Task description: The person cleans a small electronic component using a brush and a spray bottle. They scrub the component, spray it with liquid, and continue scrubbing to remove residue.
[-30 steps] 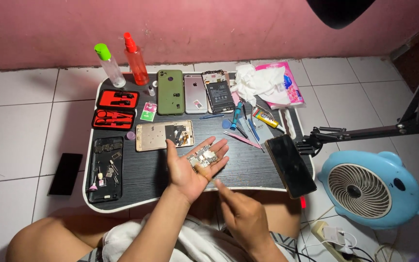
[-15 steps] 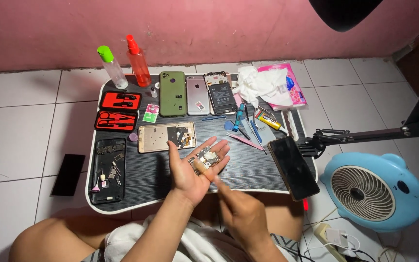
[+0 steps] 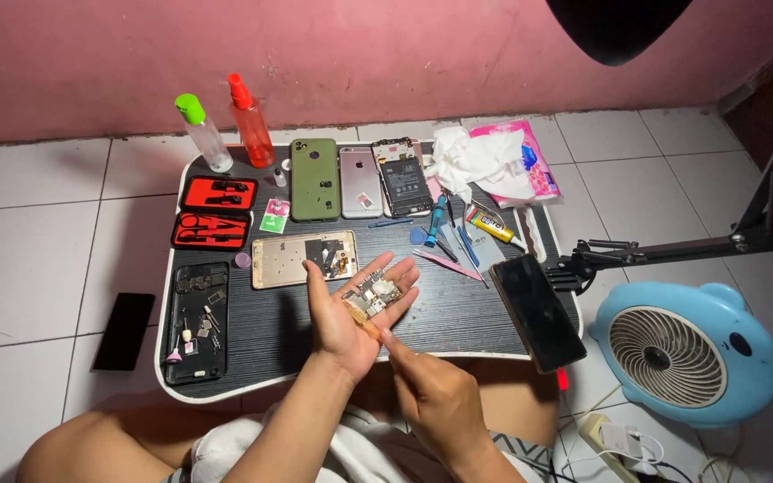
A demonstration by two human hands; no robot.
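**Two hands, one small circuit board over the desk**

Left hand (image 3: pixel 344 317) palm up, fingers (image 3: pixel 395 275) spread wide, cradling a small circuit board (image 3: pixel 371 295) across palm and finger bases. Long axis of the board slanted from lower left to upper right, following the fingers toward the far right of the desk. Right hand (image 3: pixel 436 394) pinched narrow on a thin orange-tipped tool (image 3: pixel 364 322), tip touching the near edge of the board.

Just beyond the fingers, a gold phone frame (image 3: pixel 301 259) lying open and flat. Farther back, a green phone back (image 3: pixel 313 179), a silver phone (image 3: pixel 360 182) and an opened phone with its battery showing (image 3: pixel 402 176), side by side. Red tool cases (image 3: pixel 215 212) and a black phone shell with loose parts (image 3: pixel 196 317) to the left; spray bottles (image 3: pixel 225 130) at the far corner. Tweezers, picks and a glue tube (image 3: pixel 491 224) to the right, near crumpled tissue (image 3: pixel 471 161).

Dark striped desk (image 3: pixel 270 353) with white rim, low over white floor tiles (image 3: pixel 29 241). Pink wall (image 3: pixel 404 54) behind. Black phone clamped on a stand arm (image 3: pixel 537 311) at the right edge; blue fan (image 3: pixel 686 353) on the floor beside it.
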